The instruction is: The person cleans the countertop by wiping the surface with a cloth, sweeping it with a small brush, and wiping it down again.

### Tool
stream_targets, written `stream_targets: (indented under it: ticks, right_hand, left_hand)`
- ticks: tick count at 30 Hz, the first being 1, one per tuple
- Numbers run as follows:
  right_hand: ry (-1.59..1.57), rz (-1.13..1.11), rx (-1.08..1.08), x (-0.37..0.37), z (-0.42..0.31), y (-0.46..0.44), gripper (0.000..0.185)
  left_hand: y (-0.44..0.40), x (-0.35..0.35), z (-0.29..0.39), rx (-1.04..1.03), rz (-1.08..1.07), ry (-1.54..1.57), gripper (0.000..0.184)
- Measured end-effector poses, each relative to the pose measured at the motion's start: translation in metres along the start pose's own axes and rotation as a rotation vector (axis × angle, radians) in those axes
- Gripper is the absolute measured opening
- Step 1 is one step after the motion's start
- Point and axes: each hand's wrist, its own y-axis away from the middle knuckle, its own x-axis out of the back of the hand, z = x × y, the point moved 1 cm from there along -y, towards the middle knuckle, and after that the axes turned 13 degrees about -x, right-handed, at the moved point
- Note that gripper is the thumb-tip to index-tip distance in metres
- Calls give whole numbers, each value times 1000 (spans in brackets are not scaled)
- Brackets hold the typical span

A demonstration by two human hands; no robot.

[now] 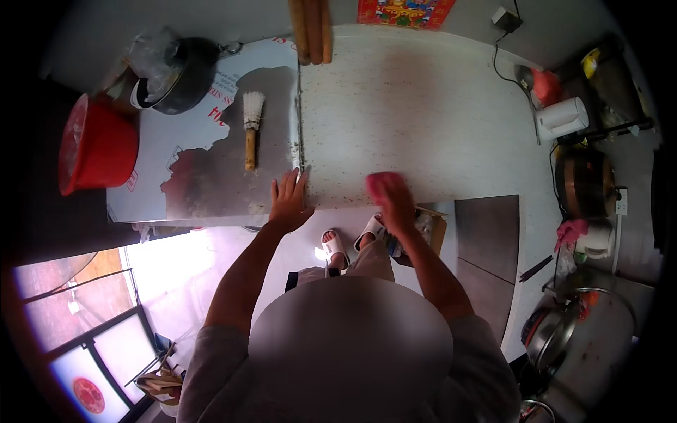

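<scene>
My left hand rests with spread fingers on the front edge of the steel sheet, close to its seam with the pale worktop. A pink cloth is pressed on the worktop near the front edge, and my right hand is closed on it, slightly blurred. Dark crumbs are scattered over the pale surface. Beyond my left hand a brush with white bristles and a wooden handle lies on the bare, peeled part of the steel.
At the left stand a red bucket and a dark pot with plastic bags. Wooden rolling pins lie at the back. A white cylindrical object, a cable and a metal pot are on the right.
</scene>
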Motion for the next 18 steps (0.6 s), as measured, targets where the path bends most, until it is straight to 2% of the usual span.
stream_targets:
  ticks: [1,3,4,7,9,10,13,15,17,18]
  right_hand:
    - [38,48,-120,10,19,0,60]
    - [83,127,-209,26,45,2,62]
    - [88,105,-277,25,41,0,63]
    - [111,239,-321,3,3,-1,65]
    - [23,29,-199,11,-21,2,65]
    - [-34,35,-99,11,-14,7,65]
    - [-43,-87,-53,43,44,5,63]
    - [57,-162,-281,80,85,-5,61]
    - [157,161,-286,78,131,7,59]
    - [163,207,-340,69,129,8,58]
  left_hand:
    - [-2,4,4,26,21,-7,97]
    - [-11,10,28,-71,56,0,97]
    - [-18,11,41,-122,74,2,97]
    - [-39,-24,72,-210,105,55,96]
    - [-57,-44,91,-192,91,55,95]
    - [-63,-54,97,-183,81,58,95]
    - [-81,-75,109,-205,61,0,99]
    - [-87,-68,121,-144,-57,4,103]
    - [-88,-61,123,-110,-142,1,108]
    - [-89,-59,123,-110,-166,0,110]
